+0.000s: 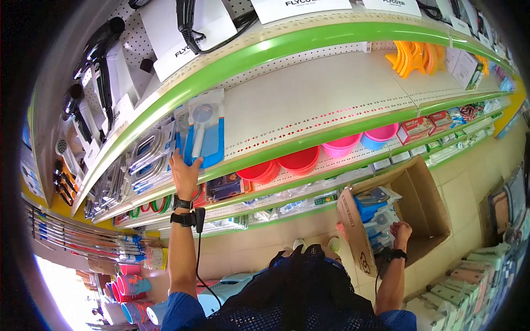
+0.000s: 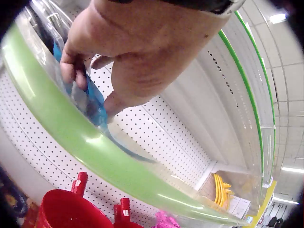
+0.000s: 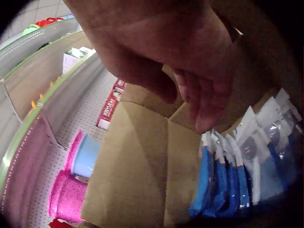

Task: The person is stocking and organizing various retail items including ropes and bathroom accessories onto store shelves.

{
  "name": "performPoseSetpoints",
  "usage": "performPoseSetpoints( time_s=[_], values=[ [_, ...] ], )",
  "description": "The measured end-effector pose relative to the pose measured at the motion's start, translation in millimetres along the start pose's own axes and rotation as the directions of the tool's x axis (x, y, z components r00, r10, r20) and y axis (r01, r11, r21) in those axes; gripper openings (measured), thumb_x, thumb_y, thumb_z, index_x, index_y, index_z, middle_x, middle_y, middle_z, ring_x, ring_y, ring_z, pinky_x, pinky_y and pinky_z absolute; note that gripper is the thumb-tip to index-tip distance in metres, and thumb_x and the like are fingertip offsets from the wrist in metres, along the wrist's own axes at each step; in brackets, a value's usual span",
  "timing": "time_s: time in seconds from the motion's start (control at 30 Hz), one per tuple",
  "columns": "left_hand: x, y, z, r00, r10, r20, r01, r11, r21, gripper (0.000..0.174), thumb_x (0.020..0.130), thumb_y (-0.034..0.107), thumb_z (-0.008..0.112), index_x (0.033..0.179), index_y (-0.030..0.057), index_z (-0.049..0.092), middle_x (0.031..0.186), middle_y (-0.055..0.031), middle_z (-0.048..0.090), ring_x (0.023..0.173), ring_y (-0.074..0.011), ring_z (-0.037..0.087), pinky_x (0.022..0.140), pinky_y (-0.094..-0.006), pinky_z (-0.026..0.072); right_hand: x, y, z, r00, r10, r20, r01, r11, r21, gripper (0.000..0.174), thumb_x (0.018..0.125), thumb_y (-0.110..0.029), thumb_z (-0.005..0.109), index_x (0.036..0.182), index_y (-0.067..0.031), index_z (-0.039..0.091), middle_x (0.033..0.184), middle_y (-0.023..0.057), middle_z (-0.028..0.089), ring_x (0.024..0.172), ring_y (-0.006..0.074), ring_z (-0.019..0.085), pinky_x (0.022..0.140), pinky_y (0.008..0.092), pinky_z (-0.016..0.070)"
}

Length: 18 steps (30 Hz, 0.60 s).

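Note:
On the shelf lies a clear package with a blue back (image 1: 212, 140), holding a white-handled item with a round grey head. My left hand (image 1: 185, 175) is at its front edge. In the left wrist view, the thumb and fingers pinch blue packaging (image 2: 97, 107) just behind the green shelf lip. Down in the cardboard box (image 1: 424, 190), my right hand (image 1: 401, 234) hangs over a row of similar blue packages (image 1: 376, 212). Its fingers are loosely bent, thumb apart, with fingertips right at the top of the nearest package (image 3: 206, 166).
Packaged chrome hoses (image 1: 149, 151) crowd the shelf left of my left hand. Red tubs (image 1: 298, 161) and pink tubs (image 1: 342, 146) stand one level below. Hair dryers (image 1: 99, 49) are displayed above. Yellow items (image 1: 414, 58) sit farther right, and stacked goods (image 1: 464, 281) flank the aisle.

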State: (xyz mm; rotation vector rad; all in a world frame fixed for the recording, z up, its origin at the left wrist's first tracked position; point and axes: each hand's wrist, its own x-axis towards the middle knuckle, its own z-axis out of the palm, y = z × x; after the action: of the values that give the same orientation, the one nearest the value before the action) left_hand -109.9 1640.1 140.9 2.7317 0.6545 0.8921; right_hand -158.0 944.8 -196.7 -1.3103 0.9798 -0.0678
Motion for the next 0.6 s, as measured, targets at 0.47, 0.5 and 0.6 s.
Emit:
performPoseSetpoints(
  time_s=[0.47, 0.5, 0.6],
  values=[
    [-11.9, 93.8, -7.0, 0.748, -0.079, 0.659, 0.66, -0.013, -0.751, 0.064, 0.089, -0.009, 0.06, 0.147, -0.0087, 0.034, 0.093, -0.0094, 0.061, 0.072, -0.014, 0.059, 0.067, -0.0275, 0.0543, -200.2, -142.7, 98.1, 0.659, -0.302, 0.689, 0.289, 0.947, 0.138, 0.035, 0.103, -0.019, 0.055, 0.13, 0.0026, 0.057, 0.112, 0.0184, 0.071, 0.101, 0.0252, 0.069, 0.085, 0.0342, 0.0541],
    [-25.3, 112.3, -13.7, 0.748, 0.022, 0.663, 0.663, 0.011, -0.748, 0.064, 0.089, -0.008, 0.06, 0.148, -0.0063, 0.035, 0.096, -0.0087, 0.062, 0.073, -0.013, 0.059, 0.066, -0.0267, 0.054, -211.3, -143.9, 110.6, 0.589, -0.275, 0.76, 0.272, 0.953, 0.134, 0.038, 0.104, -0.022, 0.054, 0.134, 0.0029, 0.054, 0.115, 0.0192, 0.07, 0.104, 0.0256, 0.069, 0.087, 0.035, 0.0536],
    [-60.4, 139.4, -18.1, 0.679, 0.262, 0.686, 0.672, 0.154, -0.724, 0.065, 0.088, -0.006, 0.062, 0.149, 0.0006, 0.039, 0.107, -0.0055, 0.064, 0.075, -0.009, 0.059, 0.064, -0.0235, 0.0528, -248.2, -159.9, 143.6, 0.44, -0.278, 0.854, 0.189, 0.958, 0.215, 0.046, 0.105, -0.025, 0.053, 0.14, 0.0038, 0.048, 0.124, 0.0191, 0.067, 0.112, 0.0253, 0.066, 0.091, 0.0364, 0.0525]
  ],
)
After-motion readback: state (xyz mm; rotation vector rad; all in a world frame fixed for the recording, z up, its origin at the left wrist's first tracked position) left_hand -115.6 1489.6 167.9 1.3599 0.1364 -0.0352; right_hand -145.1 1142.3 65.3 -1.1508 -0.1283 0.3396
